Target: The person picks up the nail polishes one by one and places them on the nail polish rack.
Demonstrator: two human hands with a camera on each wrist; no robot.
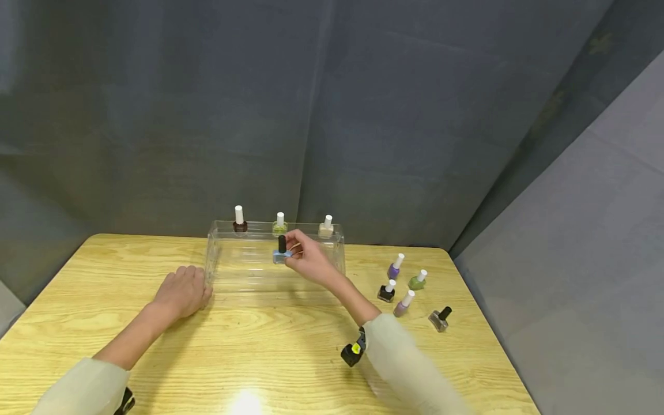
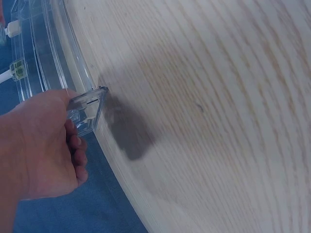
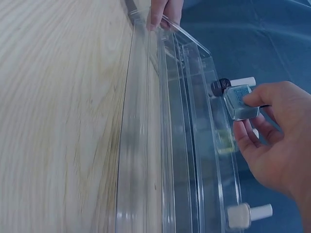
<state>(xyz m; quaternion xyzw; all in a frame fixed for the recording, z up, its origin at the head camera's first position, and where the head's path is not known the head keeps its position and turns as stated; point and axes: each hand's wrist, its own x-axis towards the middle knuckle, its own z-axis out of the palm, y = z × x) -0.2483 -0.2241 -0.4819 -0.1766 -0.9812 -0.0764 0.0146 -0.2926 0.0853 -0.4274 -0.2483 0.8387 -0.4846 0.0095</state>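
My right hand [image 1: 313, 260] pinches a nail polish bottle [image 1: 279, 257] with light blue polish and a black cap. It holds the bottle above a clear stepped display rack [image 1: 244, 282], near the upper steps. At the rack's left end, my left hand [image 1: 181, 291] grips the end panel [image 2: 92, 104]. Three white-capped bottles stand along the top step: a dark red one [image 1: 240, 226], a yellow-green one [image 1: 279, 227] in the middle and a cream one [image 1: 325, 230] at the right.
On the table [image 1: 249, 357], right of the rack, stand a purple bottle [image 1: 393, 271], a green bottle [image 1: 417, 283], a black bottle [image 1: 386, 293] and a mauve bottle [image 1: 400, 309]. A black-capped greyish bottle [image 1: 438, 321] is farther right. A dark curtain [image 1: 259, 115] hangs behind.
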